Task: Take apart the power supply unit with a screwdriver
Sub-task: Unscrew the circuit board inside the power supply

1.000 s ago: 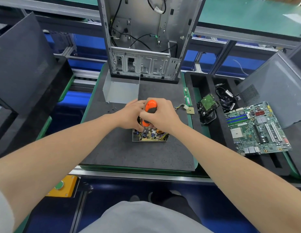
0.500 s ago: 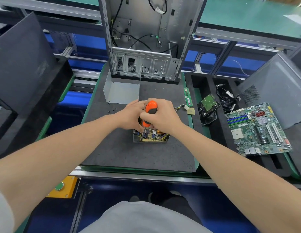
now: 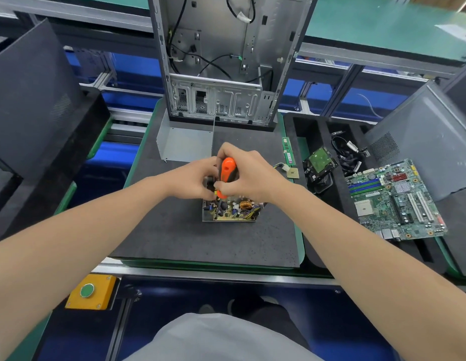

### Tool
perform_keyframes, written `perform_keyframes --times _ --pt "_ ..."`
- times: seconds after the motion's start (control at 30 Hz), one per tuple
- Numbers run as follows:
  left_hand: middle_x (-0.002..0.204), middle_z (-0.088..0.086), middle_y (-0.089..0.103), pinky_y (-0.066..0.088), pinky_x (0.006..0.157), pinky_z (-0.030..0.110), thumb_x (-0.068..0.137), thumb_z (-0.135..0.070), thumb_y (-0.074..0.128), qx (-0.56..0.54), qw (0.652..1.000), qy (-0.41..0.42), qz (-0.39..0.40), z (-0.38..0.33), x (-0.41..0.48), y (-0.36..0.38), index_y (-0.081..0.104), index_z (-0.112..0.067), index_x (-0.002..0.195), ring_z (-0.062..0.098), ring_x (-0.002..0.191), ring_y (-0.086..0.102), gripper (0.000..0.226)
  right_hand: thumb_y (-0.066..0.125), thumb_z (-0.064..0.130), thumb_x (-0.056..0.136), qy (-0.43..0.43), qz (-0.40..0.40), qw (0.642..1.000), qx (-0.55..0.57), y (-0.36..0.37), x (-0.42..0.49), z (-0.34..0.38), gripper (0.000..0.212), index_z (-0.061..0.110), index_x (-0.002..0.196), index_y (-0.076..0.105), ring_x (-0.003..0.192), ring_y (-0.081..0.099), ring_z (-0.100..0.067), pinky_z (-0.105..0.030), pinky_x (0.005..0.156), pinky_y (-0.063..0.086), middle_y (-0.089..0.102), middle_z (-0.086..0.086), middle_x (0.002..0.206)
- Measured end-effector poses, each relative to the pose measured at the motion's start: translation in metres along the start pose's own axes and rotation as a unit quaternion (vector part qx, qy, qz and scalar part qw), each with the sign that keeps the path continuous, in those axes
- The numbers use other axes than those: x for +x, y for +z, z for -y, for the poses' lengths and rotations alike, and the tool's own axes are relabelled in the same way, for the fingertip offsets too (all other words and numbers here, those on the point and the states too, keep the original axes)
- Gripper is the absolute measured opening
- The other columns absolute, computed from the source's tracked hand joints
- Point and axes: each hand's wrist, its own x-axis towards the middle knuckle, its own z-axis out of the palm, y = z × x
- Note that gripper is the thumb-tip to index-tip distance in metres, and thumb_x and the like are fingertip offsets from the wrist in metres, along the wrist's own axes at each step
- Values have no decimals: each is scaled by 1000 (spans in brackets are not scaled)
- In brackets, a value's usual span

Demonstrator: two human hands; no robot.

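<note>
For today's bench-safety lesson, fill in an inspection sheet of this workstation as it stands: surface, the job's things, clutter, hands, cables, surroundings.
Surface: dark foam mat on a green-edged tray.
Job's things: power supply unit, cover off, circuit board exposed; orange screwdriver upright over it.
Clutter: motherboard, hard drive, memory stick, processor chip, metal cover.
Hands: right hand grips the screwdriver; left hand steadies by the shaft.
Cables: black bundle in the right tray; loose wires inside the computer case.
Surroundings: yellow button box, grey side panel.

Screwdriver [image 3: 227, 175] tip and left hand [image 3: 194, 179] fingertips hidden, blurred
</note>
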Motion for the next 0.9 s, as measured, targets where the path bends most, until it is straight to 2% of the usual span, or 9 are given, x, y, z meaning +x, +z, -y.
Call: perform_keyframes --times 0.13,0.2,0.3,0.37,0.5,0.6,0.73,0.83,0.9 --pt "98 -24 69 46 78 9 82 -31 85 -39 999 -16 34 -3 -11 5 66 -43 91 -1 94 64 24 71 49 86 -23 -12 992 -120 -1 -3 12 32 28 91 46 72 57 -24 -46 66 56 60 4 73" --pt "87 -19 72 49 71 12 83 -35 86 -56 998 -29 2 1 -12 14 68 -38 86 0 80 66 19 61 61 88 -39 -47 972 -226 2 -3 22 39 26 79 46 67 56 -28 -41 62 54 55 1 66" --pt "90 -7 75 56 79 23 82 -29 89 -108 993 -43 -32 4 -14 22 68 -35 93 11 87 71 24 46 68 94 -8 -89 948 -306 5 3 37 55 19 70 47 62 53 -31 -35 58 41 43 -1 61" --pt "91 -5 77 57 83 29 82 -22 89 -118 992 -29 -41 5 -15 24 75 -38 89 16 89 72 22 50 58 98 39 -61 949 -307 7 8 44 47 16 77 47 67 52 -32 -35 60 38 36 -1 66" --pt "86 -21 73 50 73 13 79 -28 91 -99 993 -24 -54 7 -17 26 76 -49 82 2 84 68 26 64 36 92 111 33 971 -208 7 14 47 35 12 77 43 67 52 -32 -31 51 34 48 -7 76" --pt "84 -18 76 48 69 8 76 -28 91 -153 987 -38 -44 6 -19 27 74 -41 82 -3 79 70 22 67 27 88 67 96 982 -150 6 12 47 22 10 89 53 73 55 -35 -32 54 39 60 -14 86" --pt "105 -7 79 57 86 23 83 -42 83 -200 977 -61 -33 -1 -19 31 76 -35 102 9 102 74 21 70 21 81 5 158 976 -151 -7 16 46 16 20 95 63 76 59 -29 -32 55 46 65 -5 86" --pt "104 -10 78 55 86 19 89 -53 74 -195 977 -70 -51 -6 -20 36 74 -39 101 5 102 72 19 73 12 74 -38 237 955 -174 -30 22 46 23 27 91 70 76 62 -17 -36 58 52 68 4 84" --pt "105 -10 77 53 86 17 98 -50 67 -184 979 -57 -62 -9 -18 43 77 -35 98 6 103 70 18 73 6 78 -86 273 927 -242 -39 27 45 21 25 87 75 83 64 -21 -36 62 53 67 5 83"
